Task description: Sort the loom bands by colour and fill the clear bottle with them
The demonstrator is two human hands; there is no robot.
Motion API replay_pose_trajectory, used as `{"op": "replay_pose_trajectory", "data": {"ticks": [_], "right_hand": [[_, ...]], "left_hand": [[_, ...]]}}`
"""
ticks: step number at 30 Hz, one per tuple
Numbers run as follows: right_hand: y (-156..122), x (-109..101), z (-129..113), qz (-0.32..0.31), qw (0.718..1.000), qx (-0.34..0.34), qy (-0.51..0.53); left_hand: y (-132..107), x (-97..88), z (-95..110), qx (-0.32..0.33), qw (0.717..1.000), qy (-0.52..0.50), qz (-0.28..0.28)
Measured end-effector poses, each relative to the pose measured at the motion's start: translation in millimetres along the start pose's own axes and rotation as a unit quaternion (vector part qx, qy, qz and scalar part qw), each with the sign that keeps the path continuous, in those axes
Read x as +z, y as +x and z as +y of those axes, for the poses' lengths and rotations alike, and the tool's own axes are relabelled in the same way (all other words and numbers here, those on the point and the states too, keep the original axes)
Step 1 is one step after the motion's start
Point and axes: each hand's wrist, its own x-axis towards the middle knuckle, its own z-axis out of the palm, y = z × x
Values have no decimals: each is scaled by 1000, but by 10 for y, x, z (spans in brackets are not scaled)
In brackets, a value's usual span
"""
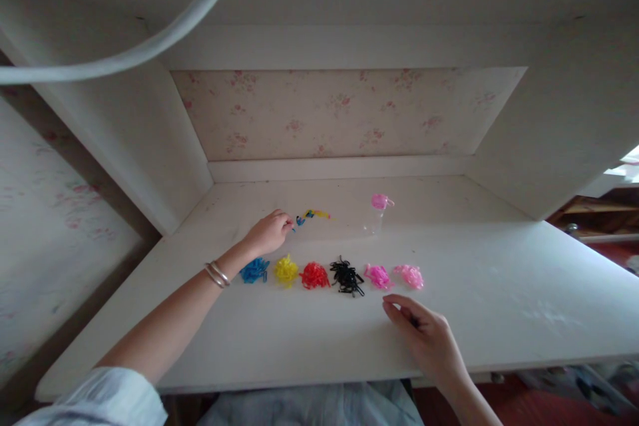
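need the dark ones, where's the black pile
Head view: the black pile sits mid-row on the desk, between the red pile to its left and the darker pink pile.

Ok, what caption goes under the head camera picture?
Left hand touches a blue-yellow strand behind six colour-sorted piles.

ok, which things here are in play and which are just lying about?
In play: left hand at the blue-yellow strip; six sorted band piles, blue to pale pink; right hand beside them.
Lying about: pink-capped clear bottle; grey cable overhead.
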Motion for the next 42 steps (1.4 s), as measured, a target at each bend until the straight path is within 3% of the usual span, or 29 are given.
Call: {"op": "replay_pose_trajectory", "data": {"ticks": [6,11,15,17,21,24,28,32,42], "right_hand": [[57,13,29,-8,1000,0,17],[263,4,-399,-58,997,-43,-3],[689,136,-832,-121,990,-72,-18],[985,284,-951,-160,984,-75,-26],[1551,700,-1009,-169,965,-76,-187],[1786,1039,-996,-181,935,-73,-296],[1872,1404,-967,-170,925,-42,-338],[1915,1606,-954,-159,919,-31,-360],[1955,1637,-939,-167,911,-43,-374]], "left_hand": [[-637,-249,-259,-50,998,-28,-20],[-1028,-244,-404,-81,995,-40,-46],[-1053,-265,-440,-84,992,-76,-48],[-1029,-285,-462,-104,989,-100,-19],[-1026,-272,-568,-198,968,-134,80],[-1073,-232,-665,-228,955,-163,97],[-1129,-220,-729,-236,951,-175,95],[-1134,-239,-722,-226,954,-170,101],[-1125,-245,-704,-201,963,-147,98]]}}
